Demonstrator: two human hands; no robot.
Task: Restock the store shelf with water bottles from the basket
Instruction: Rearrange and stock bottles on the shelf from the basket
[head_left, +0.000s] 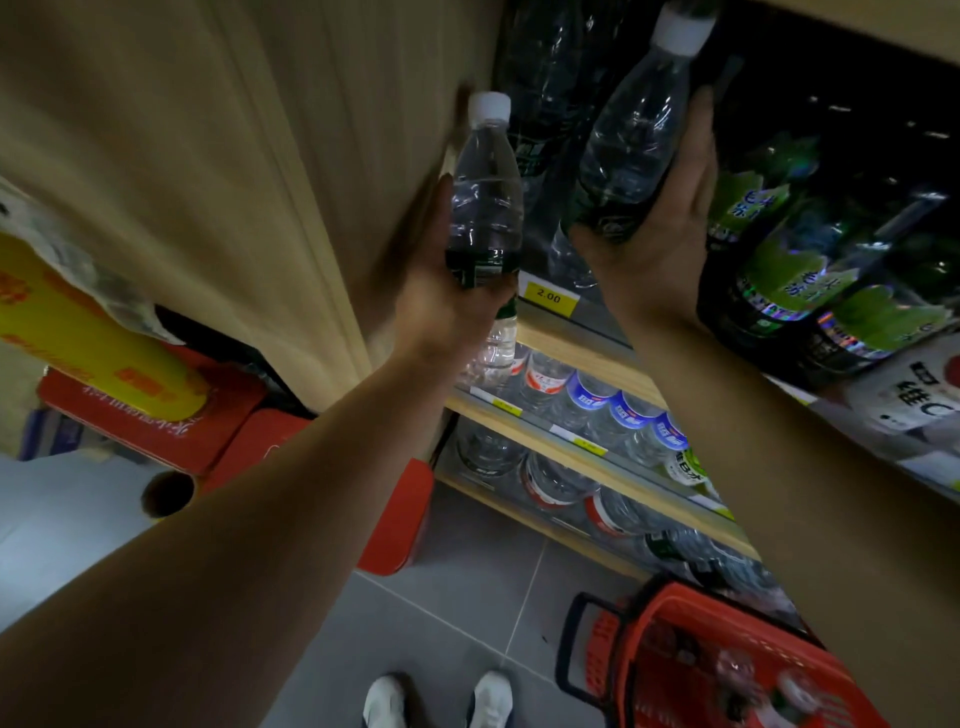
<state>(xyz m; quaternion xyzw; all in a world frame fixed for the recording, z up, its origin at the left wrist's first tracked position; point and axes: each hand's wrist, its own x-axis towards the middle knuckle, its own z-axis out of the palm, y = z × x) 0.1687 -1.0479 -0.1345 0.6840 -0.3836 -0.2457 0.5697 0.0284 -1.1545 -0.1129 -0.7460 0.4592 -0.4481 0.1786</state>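
Note:
My left hand (441, 291) grips a clear water bottle (485, 208) with a white cap and a dark green label, upright next to the wooden shelf side. A second bottle of the same kind (631, 140) is held in my right hand (660, 228) and leans into the dark upper shelf (582, 332) above a yellow 2.00 price tag (549, 297). More clear bottles stand in the shadow behind it. The red basket (670, 629) sits on the floor at the lower right, with bottles inside it.
Green-labelled drink bottles (810, 270) fill the same shelf on the right. Lower shelves hold blue-labelled (618, 410) and red-labelled bottles (550, 483). Red cartons (156, 421) are stacked on the left beyond the wooden side panel (260, 182). My white shoes (441, 701) stand on grey floor tiles.

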